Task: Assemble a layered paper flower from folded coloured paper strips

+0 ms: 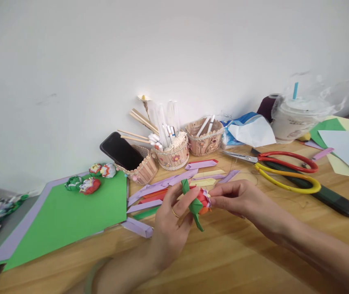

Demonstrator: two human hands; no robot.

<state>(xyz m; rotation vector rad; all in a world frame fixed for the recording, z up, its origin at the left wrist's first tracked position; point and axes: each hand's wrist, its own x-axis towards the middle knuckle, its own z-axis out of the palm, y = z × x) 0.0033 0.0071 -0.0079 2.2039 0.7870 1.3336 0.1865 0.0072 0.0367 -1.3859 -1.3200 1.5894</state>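
Between my two hands, above the wooden table (229, 253), is a folded paper flower (204, 200) with red, orange and pale purple petals and green paper strips at its left side. The fingers of my left hand (176, 220) are closed round its green part. My right hand (238, 198) pinches the petals at the right edge with thumb and forefinger. Just behind the hands lie folded paper strips (168, 181) in purple, red, yellow and green. Finished-looking paper flowers (90, 185) rest on a green paper sheet (70, 224) to the left.
Scissors (287, 171) with red and yellow handles lie at the right over a dark-handled tool (339, 200). Along the wall stand decorated holders (172, 157), one with a phone (121, 151), a tissue pack (250, 128) and a lidded cup (296, 118). Paper sheets (348, 151) lie far right.
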